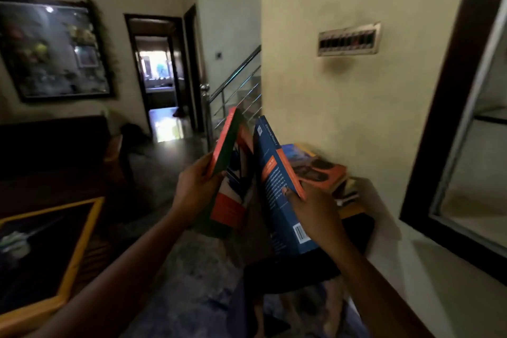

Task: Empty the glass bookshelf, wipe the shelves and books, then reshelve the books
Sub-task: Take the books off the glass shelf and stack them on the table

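Observation:
My left hand (194, 189) grips an orange and green book (227, 143) by its lower edge, tilted up and to the right. My right hand (315, 214) holds a blue book with an orange panel and a barcode (277, 195), thumb on its cover. The two books lean apart in a V in front of me. Behind them a stack of books (323, 173) lies on a dark stool (354, 230) against the wall. The dark frame of the glass bookshelf (444, 107) fills the right edge.
A yellow-framed dark table (74, 250) with a duster on it sits at the lower left. A dark sofa (49, 140) stands behind it. A steel stair railing (236, 82) and an open doorway (159, 74) lie ahead. A switch panel (348, 40) is on the wall.

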`<state>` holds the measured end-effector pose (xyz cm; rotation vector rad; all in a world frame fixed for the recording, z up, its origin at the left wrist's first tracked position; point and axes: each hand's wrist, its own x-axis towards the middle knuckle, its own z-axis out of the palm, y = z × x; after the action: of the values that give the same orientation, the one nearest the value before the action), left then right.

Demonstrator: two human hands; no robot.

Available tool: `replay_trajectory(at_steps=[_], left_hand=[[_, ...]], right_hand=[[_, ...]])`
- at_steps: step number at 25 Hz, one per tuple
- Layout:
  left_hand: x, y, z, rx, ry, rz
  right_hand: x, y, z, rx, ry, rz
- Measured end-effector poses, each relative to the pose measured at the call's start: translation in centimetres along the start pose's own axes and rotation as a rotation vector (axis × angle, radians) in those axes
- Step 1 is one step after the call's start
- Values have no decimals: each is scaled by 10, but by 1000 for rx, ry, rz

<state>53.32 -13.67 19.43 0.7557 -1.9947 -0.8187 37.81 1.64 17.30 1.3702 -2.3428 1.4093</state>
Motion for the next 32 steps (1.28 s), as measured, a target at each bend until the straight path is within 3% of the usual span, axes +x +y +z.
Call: replay_trajectory(at_steps=[4,9,14,17,22,28,32], left_hand=[[0,-100,-98,122,32,-161],[-37,-197,-188,46,78,-375],[-55,-278,-216,-163,190,-581],[-29,-317,-205,-231,172,-649],[85,-364,-181,-251,1,-607],[266,-401,-115,-411,-251,-418],[360,-412,-63,-555,-430,-389]], right_hand=[[8,-35,112,-40,-267,92],[3,-56,226,-31,-468,118],[2,-63,303,-113,-645,162],[28,-54,337,-115,-681,215],[101,-35,374,-47,-571,330],[220,-17,393,-95,-275,407],[273,-12,395,-176,-110,504]])
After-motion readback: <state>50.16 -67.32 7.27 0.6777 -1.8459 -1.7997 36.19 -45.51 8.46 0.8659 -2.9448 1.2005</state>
